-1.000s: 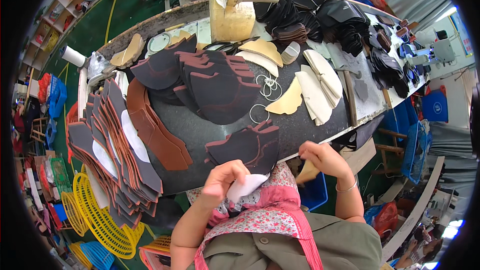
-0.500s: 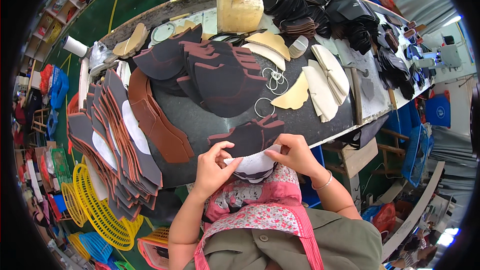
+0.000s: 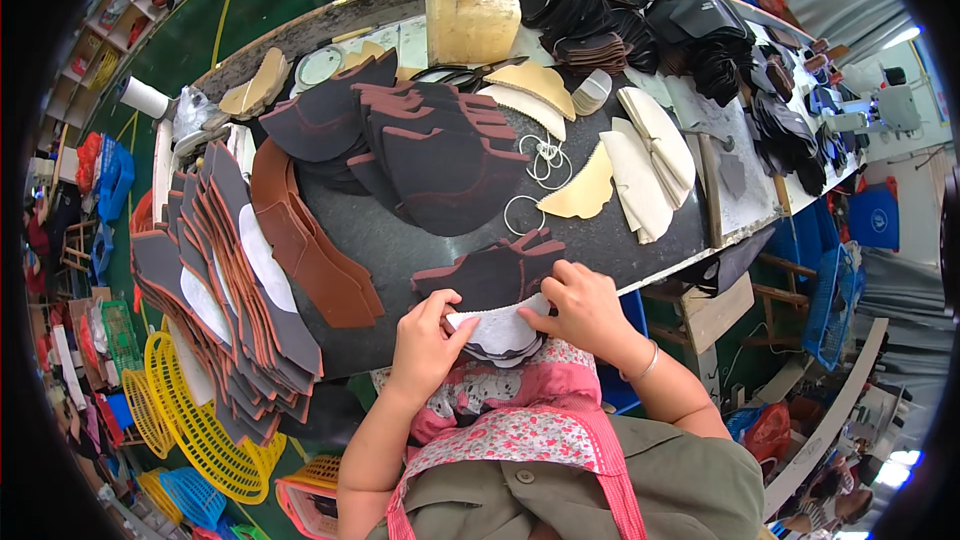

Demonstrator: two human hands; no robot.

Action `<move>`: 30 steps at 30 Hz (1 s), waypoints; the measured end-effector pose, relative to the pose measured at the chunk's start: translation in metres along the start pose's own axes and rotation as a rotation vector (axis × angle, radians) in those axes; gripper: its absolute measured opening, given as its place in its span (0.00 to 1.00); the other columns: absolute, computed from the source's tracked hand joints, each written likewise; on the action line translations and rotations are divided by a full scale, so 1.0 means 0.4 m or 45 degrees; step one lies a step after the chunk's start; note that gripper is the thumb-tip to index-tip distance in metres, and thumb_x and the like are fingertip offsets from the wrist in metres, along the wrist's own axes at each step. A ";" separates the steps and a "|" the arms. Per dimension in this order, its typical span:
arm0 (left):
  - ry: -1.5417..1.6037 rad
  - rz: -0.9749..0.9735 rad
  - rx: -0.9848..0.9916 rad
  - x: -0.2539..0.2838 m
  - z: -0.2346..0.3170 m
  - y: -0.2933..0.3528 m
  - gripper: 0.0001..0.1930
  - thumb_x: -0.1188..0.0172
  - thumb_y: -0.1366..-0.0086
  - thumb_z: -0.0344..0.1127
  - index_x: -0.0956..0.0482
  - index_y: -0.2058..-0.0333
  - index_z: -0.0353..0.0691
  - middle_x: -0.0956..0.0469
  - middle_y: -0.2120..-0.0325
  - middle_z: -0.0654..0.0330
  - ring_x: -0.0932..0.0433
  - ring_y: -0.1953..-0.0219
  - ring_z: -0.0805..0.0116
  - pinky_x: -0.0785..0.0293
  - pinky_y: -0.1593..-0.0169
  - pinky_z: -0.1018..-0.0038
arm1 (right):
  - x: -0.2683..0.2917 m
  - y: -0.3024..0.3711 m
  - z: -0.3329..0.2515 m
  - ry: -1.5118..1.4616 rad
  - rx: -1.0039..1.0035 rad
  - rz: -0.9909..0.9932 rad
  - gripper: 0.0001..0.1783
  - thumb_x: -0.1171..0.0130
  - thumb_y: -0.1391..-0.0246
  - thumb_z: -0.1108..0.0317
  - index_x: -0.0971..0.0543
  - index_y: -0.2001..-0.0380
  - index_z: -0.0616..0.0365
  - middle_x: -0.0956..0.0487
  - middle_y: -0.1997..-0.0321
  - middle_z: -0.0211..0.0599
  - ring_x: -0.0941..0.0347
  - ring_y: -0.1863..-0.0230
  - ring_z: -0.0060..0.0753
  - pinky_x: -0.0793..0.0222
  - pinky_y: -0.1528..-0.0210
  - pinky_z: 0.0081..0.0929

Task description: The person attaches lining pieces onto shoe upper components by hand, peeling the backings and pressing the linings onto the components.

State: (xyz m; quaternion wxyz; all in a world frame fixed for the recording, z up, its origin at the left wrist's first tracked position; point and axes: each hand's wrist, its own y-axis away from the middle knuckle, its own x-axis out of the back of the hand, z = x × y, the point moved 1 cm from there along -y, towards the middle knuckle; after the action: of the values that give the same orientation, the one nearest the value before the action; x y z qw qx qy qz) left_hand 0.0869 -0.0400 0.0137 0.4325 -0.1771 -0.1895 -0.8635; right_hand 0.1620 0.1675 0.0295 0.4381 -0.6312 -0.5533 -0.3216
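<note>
My left hand [image 3: 428, 338] and my right hand [image 3: 578, 305] pinch the two ends of a white curved liner piece [image 3: 500, 325] at the near edge of the dark worktable [image 3: 400, 240]. The liner lies over a dark shoe-upper piece with red-brown edging [image 3: 495, 275], which rests on the table just beyond my fingers. More dark pieces show under the liner, at the table edge near my apron.
A fanned stack of dark uppers [image 3: 420, 145] fills the table's middle. Brown and grey pieces [image 3: 230, 280] are stacked at the left. Cream and white cut pieces [image 3: 640, 165], white rings [image 3: 540, 155], a yellow block [image 3: 470, 20] and black pieces [image 3: 700, 30] lie beyond. Yellow baskets [image 3: 190, 420] sit on the floor.
Both hands came together from my lap up to the table edge. The white liner now lies flat over the dark upper piece, held at both ends.
</note>
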 end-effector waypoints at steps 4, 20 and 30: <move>-0.219 -0.017 -0.086 0.000 0.013 0.004 0.18 0.33 0.49 0.34 0.28 0.62 0.35 0.25 0.71 0.53 0.23 0.72 0.56 0.27 0.67 0.66 | 0.021 -0.022 0.062 0.304 -0.238 -0.033 0.22 0.35 0.61 0.48 0.27 0.82 0.57 0.31 0.76 0.36 0.28 0.72 0.38 0.33 0.76 0.33; -0.970 0.107 -0.594 0.023 0.043 -0.249 0.22 0.36 0.55 0.28 0.28 0.59 0.29 0.25 0.63 0.50 0.27 0.56 0.51 0.30 0.48 0.66 | -0.034 -0.127 0.181 0.271 0.097 0.293 0.07 0.40 0.54 0.71 0.24 0.72 0.63 0.28 0.70 0.40 0.29 0.67 0.43 0.31 0.65 0.34; -0.753 0.221 -1.162 0.025 0.097 -0.108 0.18 0.38 0.58 0.29 0.23 0.64 0.36 0.25 0.73 0.57 0.25 0.71 0.60 0.29 0.68 0.67 | -0.040 -0.119 0.227 -0.307 -0.266 0.313 0.06 0.43 0.51 0.74 0.27 0.77 0.64 0.31 0.78 0.38 0.32 0.77 0.34 0.34 0.73 0.29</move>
State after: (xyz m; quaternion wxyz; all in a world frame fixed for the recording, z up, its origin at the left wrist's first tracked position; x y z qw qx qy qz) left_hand 0.0518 -0.0042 0.0445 0.3097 -0.5967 0.1062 -0.7326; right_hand 0.1052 0.2437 -0.0124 0.3371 -0.7699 -0.4841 -0.2435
